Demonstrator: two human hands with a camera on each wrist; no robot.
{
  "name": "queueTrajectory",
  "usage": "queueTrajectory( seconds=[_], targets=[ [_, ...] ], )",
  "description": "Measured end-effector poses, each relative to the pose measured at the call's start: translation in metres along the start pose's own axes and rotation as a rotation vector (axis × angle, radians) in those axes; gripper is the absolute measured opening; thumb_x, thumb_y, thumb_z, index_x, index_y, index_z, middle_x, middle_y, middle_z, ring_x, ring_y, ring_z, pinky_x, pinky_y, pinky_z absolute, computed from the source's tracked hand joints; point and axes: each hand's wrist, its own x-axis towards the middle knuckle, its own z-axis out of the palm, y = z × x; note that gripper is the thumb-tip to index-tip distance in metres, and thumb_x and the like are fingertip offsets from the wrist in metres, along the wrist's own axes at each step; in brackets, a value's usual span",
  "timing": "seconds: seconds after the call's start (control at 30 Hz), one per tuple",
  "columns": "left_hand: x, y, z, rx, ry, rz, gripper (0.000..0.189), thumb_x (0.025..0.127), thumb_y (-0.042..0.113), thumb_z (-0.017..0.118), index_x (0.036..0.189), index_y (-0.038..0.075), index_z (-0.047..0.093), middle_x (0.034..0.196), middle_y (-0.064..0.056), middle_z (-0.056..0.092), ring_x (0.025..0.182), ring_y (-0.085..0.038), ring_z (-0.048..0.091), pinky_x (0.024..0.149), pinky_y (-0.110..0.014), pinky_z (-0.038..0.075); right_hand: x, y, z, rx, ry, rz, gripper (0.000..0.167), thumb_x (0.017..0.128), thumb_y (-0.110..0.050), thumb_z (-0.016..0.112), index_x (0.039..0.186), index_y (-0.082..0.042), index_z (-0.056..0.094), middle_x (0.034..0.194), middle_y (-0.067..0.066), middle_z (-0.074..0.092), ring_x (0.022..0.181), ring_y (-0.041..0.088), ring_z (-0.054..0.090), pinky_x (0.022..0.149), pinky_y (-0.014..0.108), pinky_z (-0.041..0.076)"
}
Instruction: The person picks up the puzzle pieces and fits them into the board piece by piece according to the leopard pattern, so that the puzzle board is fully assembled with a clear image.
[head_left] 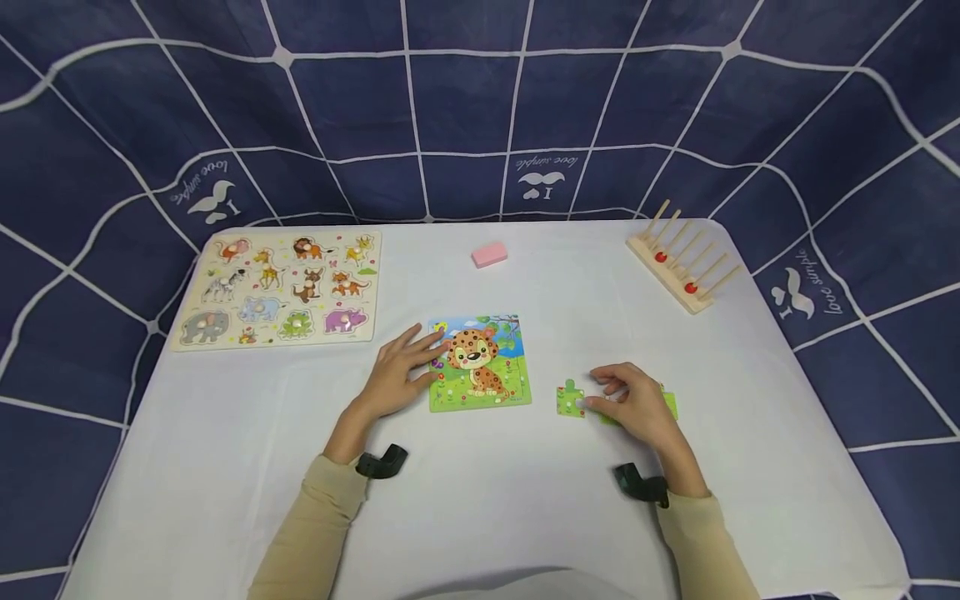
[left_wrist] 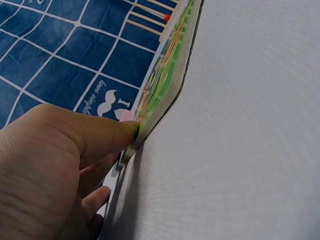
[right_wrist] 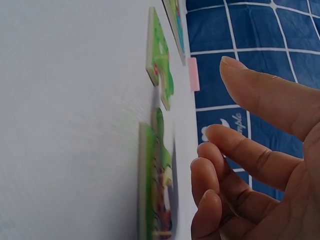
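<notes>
A square jigsaw puzzle (head_left: 491,354) with a spotted leopard cub on grass lies near the table's middle. My left hand (head_left: 393,371) rests at its left side, fingers spread over that edge; in the left wrist view the thumb (left_wrist: 107,134) touches the puzzle's edge. My right hand (head_left: 636,407) hovers over loose puzzle pieces to the right, fingers bent and apart, with nothing between them. One green piece (head_left: 567,402) lies just left of its fingertips. Other green pieces (head_left: 670,404) lie partly hidden beneath this hand. In the right wrist view, pieces (right_wrist: 146,175) lie beside the fingers.
An animal peg puzzle board (head_left: 277,287) lies at the back left. A pink block (head_left: 490,255) sits at the back middle. At the back right stands a wooden rack (head_left: 667,271) with upright pegs and red beads. Dark blue checked cloth (head_left: 465,100) hangs behind the white table.
</notes>
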Motion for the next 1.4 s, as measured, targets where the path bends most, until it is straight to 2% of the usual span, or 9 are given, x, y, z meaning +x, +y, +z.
queueTrajectory(
  seconds=[0.33,0.63,0.9,1.4],
  targets=[
    [0.0,-0.002,0.001,0.003,0.002,-0.001,0.048,0.092,0.018,0.066,0.138,0.016,0.056,0.153,0.0,0.043,0.15,-0.032,0.018,0.116,-0.058,0.014,0.002,0.001,0.013,-0.029,-0.02,0.009,0.037,0.075,-0.018,0.085,0.106,-0.005,0.072,0.093,0.005,0.065,0.079,0.015,0.055,0.064,0.018,0.044],
    [0.0,-0.002,0.001,0.003,0.004,0.003,0.047,0.092,0.018,0.066,0.137,0.016,0.057,0.153,-0.001,0.044,0.15,-0.033,0.019,0.116,-0.058,0.014,0.002,-0.003,0.015,-0.065,-0.053,0.059,0.04,0.071,-0.019,0.087,0.106,-0.006,0.072,0.093,0.004,0.063,0.083,0.016,0.054,0.072,0.025,0.044],
    [0.0,-0.001,0.001,0.005,0.009,-0.002,0.046,0.092,0.018,0.066,0.137,0.015,0.057,0.153,-0.001,0.044,0.15,-0.033,0.02,0.116,-0.058,0.015,0.002,-0.003,0.019,-0.125,-0.073,0.046,0.043,0.066,-0.017,0.09,0.104,-0.008,0.07,0.094,0.003,0.06,0.085,0.016,0.053,0.075,0.028,0.044],
    [0.0,0.0,0.001,0.008,0.016,0.006,0.046,0.091,0.017,0.066,0.137,0.015,0.057,0.152,-0.002,0.045,0.149,-0.033,0.02,0.115,-0.059,0.016,0.003,-0.004,0.019,-0.149,-0.075,0.03,0.04,0.066,-0.015,0.09,0.099,-0.009,0.068,0.09,0.002,0.058,0.083,0.016,0.051,0.074,0.029,0.043]
  ],
)
